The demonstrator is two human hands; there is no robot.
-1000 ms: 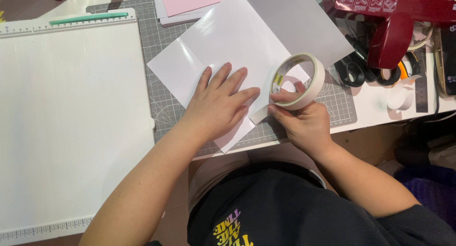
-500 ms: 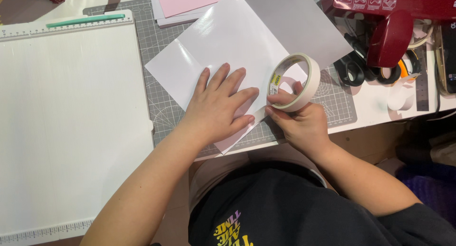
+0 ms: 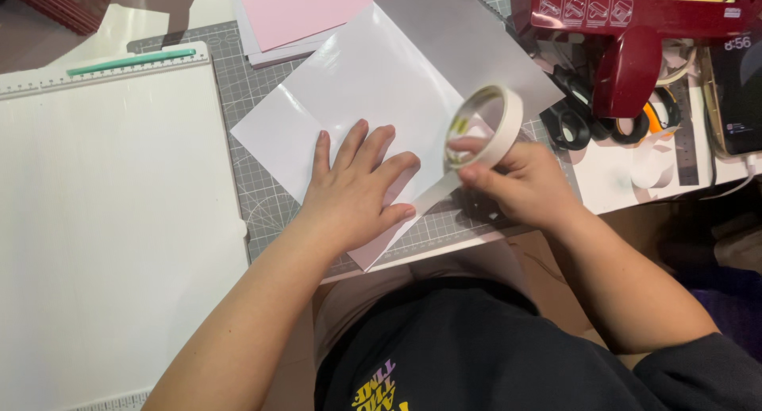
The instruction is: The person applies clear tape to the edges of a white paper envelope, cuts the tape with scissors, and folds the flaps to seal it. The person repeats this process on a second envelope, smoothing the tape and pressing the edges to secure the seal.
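Left hand: the left hand [image 3: 355, 190] lies flat and open, fingers spread, pressing down on the white sheet [image 3: 373, 86]; it holds the same place as a second ago.
Right hand: the right hand [image 3: 520, 181] grips the tape roll [image 3: 486, 127], thumb and fingers closed on its lower rim.
Tape roll: it stands on edge, tilted, above the right edge of the white sheet; compared with a second ago it sits a little higher and further from the left hand.
Tape strip: a pale strip [image 3: 432, 198] runs from the roll down toward the left hand's fingertips, longer than before.
White sheet: it rests on the grey cutting mat [image 3: 258, 189] on the tabletop, turned cornerwise; its near corner is covered by the left hand.
Around: pink paper [image 3: 305, 10] lies above the sheet, a white scoring board [image 3: 111, 220] to the left, a dark red punch [image 3: 635, 30] and black scissors [image 3: 571, 113] to the right.
Hard to see: where the strip ends is hidden by the fingers; the punch and the scoring board are cut off by the frame.
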